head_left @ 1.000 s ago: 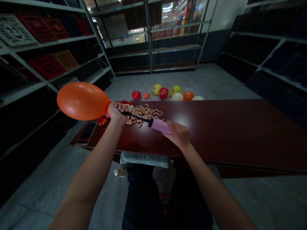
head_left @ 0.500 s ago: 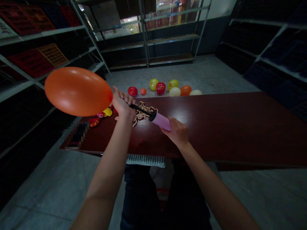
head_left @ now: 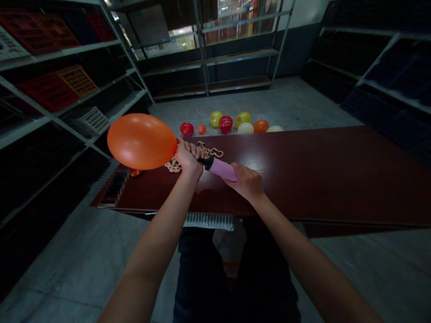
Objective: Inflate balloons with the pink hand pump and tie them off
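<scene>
A large inflated orange balloon [head_left: 143, 141] sticks out to the left of my left hand [head_left: 190, 154]. That hand is closed around the black end of a balloon pump [head_left: 222, 169], right at the balloon's neck; the neck itself is mostly hidden by the fingers. My right hand [head_left: 249, 181] wraps around the pump's pink barrel. Little of the black rod shows between the barrel and my left hand. Beneath my left hand, beige twisted pieces [head_left: 173, 166] lie on the dark red-brown table [head_left: 319, 175].
Behind the table's far edge, several balloons rest on the floor, among them a red one [head_left: 225, 124] and a yellow one [head_left: 243, 119]. A pixelated flat dark object [head_left: 114, 188] lies at the table's left end. Shelves with crates [head_left: 76, 80] stand at the left.
My left hand and the balloon have moved right and slightly down, toward the barrel. The pump's rod has slid in. My right hand has hardly moved.
</scene>
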The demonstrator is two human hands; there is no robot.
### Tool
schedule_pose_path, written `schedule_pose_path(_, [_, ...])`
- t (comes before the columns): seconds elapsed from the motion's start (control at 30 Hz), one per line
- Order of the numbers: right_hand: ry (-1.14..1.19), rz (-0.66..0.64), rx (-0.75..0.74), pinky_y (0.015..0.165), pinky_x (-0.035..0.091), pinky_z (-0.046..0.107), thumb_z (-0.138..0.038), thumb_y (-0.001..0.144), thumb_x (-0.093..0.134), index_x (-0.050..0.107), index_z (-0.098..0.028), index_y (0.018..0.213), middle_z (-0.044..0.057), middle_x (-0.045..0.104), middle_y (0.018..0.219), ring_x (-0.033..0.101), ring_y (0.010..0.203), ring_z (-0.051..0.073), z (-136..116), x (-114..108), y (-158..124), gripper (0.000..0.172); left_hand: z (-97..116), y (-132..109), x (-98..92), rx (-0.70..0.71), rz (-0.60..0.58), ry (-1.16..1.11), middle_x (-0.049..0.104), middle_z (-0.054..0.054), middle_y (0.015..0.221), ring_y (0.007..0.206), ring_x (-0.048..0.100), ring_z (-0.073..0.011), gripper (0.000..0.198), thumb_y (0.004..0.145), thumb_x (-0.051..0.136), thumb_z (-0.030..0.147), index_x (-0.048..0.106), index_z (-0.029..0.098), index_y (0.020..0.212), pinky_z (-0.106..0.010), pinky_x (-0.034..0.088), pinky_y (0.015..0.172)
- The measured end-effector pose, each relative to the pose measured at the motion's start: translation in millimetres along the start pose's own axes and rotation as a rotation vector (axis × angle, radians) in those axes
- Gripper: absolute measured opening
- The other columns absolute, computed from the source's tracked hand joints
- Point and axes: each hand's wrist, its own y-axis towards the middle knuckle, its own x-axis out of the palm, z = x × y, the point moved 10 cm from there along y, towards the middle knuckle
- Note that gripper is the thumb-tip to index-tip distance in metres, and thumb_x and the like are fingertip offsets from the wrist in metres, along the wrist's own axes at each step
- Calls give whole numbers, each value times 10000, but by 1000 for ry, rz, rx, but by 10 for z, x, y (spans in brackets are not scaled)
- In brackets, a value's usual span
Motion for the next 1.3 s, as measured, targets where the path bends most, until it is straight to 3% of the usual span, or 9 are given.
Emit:
schedule_pose_path(0.2, [-36, 43, -70, 633, 394, 295, -485, 863, 582, 637, -189, 1127, 50, 720, 858, 652, 706, 179, -96, -84, 0, 400, 315, 89, -184, -10, 35, -65, 205, 62, 422, 320, 196, -81, 475, 996, 383, 391, 219, 210, 589, -247, 185, 356])
schedule_pose_path(0.47, [-43, 70, -129, 643, 395, 296, -465, 885, 564, 643, -184, 1126, 48, 715, 824, 651, 703, 180, -177, -115, 1, 378, 1042, 351, -370, -3, 78, -65, 198, 70, 422, 319, 200, -73, 464, 995, 383, 391, 201, 206, 610, -228, 216, 363])
schedule_pose_path(0.57, [-27, 91, -108, 634, 390, 297, -434, 863, 596, 645, -182, 1108, 45, 718, 826, 651, 702, 181, -139, -144, 1, 355, 1125, 379, -337, 38, 69, -68, 200, 68, 427, 321, 201, -76, 471, 990, 399, 396, 195, 208, 609, -231, 216, 358])
schedule_pose_path(0.73, [-72, 115, -30, 596, 364, 294, -437, 809, 656, 653, -190, 1047, 36, 709, 793, 634, 658, 182, 12, -164, 1, 342, 904, 312, -158, 93, 52, -81, 210, 70, 425, 325, 194, -65, 512, 972, 459, 462, 226, 207, 595, -230, 208, 354])
schedule_pose_path(1.07, [-51, 97, 27, 596, 370, 287, -465, 811, 638, 646, -164, 1062, 61, 724, 841, 647, 681, 189, 92, -150, 0, 393, -49, -108, 193, 43, -33, -92, 249, 68, 406, 310, 218, -59, 537, 970, 486, 453, 260, 201, 552, -236, 170, 349])
schedule_pose_path(1.17, [-50, 114, -7, 600, 379, 288, -473, 810, 639, 649, -165, 1058, 61, 727, 832, 653, 676, 193, 64, -179, -17, 396, -105, -199, 160, 37, -30, -107, 242, 64, 397, 297, 208, -65, 517, 996, 446, 383, 259, 201, 549, -245, 142, 345])
schedule_pose_path(1.3, [-25, 58, -106, 609, 384, 281, -475, 862, 592, 648, -166, 1081, 59, 726, 837, 653, 675, 179, -125, -202, -11, 383, 44, -242, -1, -14, 19, -119, 225, 65, 399, 294, 196, -70, 496, 1002, 412, 364, 242, 203, 565, -245, 136, 349])
